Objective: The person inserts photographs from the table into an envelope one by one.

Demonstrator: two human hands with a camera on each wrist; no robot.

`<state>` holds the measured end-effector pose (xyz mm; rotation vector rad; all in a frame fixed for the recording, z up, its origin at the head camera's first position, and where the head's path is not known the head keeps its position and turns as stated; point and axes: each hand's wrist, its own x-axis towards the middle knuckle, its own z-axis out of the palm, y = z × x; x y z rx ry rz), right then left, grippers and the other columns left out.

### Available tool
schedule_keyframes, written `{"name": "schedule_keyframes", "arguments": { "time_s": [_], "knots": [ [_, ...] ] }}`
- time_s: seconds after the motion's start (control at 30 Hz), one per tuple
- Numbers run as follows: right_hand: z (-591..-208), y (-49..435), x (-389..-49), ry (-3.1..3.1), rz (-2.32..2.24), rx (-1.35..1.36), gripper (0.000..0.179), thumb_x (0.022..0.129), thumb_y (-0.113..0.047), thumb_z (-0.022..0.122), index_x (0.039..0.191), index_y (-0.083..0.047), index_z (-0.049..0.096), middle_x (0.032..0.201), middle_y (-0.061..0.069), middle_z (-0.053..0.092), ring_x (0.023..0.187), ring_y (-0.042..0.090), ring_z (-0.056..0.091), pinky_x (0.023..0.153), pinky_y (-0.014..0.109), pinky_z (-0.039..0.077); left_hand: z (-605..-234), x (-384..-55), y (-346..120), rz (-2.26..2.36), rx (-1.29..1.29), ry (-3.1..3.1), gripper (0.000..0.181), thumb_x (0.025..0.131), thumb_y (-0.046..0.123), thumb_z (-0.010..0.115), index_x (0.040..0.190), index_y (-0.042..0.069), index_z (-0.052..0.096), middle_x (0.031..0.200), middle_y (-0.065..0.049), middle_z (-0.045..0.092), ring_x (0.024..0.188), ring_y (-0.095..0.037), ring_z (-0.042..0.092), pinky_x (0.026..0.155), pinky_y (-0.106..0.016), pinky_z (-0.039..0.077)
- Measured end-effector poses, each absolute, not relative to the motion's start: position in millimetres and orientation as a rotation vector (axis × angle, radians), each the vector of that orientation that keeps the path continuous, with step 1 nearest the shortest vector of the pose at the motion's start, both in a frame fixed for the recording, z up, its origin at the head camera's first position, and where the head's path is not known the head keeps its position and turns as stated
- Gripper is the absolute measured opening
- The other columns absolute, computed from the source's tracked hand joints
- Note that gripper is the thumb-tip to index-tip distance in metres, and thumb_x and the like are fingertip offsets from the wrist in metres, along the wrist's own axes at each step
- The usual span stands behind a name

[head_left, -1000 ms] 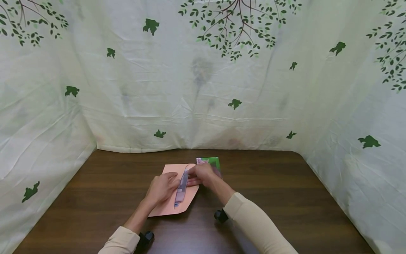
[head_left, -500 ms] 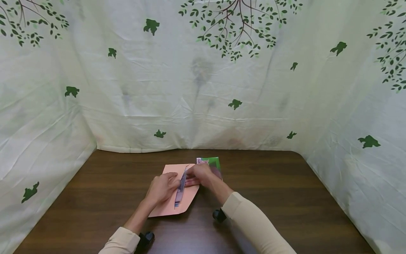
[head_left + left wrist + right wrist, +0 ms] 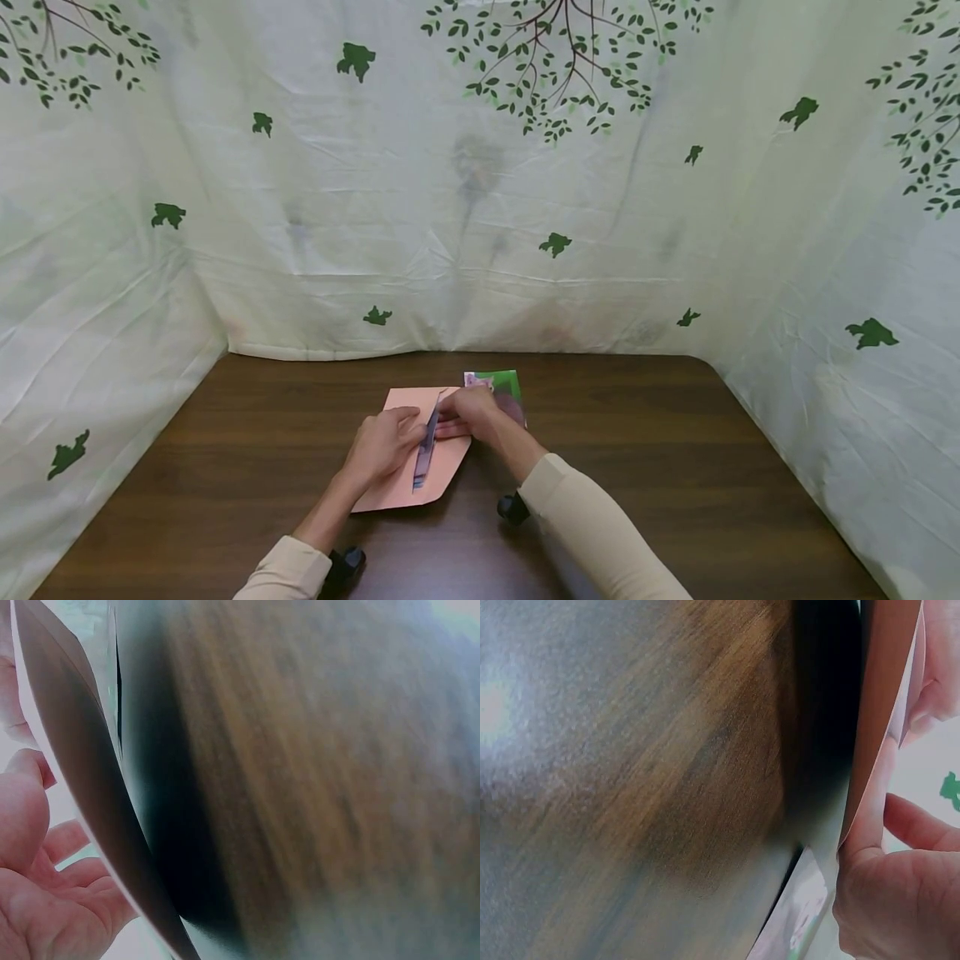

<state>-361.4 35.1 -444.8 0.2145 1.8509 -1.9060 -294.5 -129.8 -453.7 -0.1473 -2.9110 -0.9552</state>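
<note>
A pink paper envelope (image 3: 397, 492) is tilted up over the table in the head view, with a long opening down its right part. Purplish printed slips (image 3: 424, 462), which look like banknotes, show as a narrow strip in that opening. My left hand (image 3: 382, 446) grips the envelope from the left, thumb and index finger on its upper face beside the slips. At the opening, my right hand (image 3: 476, 412) pinches the slips' right edge, its fingertips partly hidden at the envelope's edge. The right wrist view shows its fingers (image 3: 870, 817) tucked up against the envelope's edge.
Behind my right hand lies a green-and-pink printed item (image 3: 508, 383), partly covered by the hand. The brown wooden table (image 3: 637, 433) runs back to a pale leaf-patterned curtain (image 3: 480, 208), which also rises on both sides.
The visible strip of the slips has grown narrower as they slid leftward into the envelope. My right hand and forearm have shifted slightly left; the left hand keeps its place.
</note>
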Motion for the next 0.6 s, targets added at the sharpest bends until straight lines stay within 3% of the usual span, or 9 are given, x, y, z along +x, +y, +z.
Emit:
{"name": "schedule_keyframes", "arguments": {
  "time_s": [0.6],
  "knots": [
    [-441.4,35.7,-362.5,1.925,-1.839,0.195,0.017,0.093,0.002,0.058,0.095,0.010,0.072,0.080,0.014,0.071,0.065,0.024,0.074,0.069,0.038,0.061,-456.6,-297.5,-131.3,-0.943,-0.180,-2.892,0.043,0.092,0.025,0.063,0.128,0.003,0.069,0.126,-0.020,0.070,0.115,-0.042,0.065,0.095,-0.053,0.050]
  ]
}}
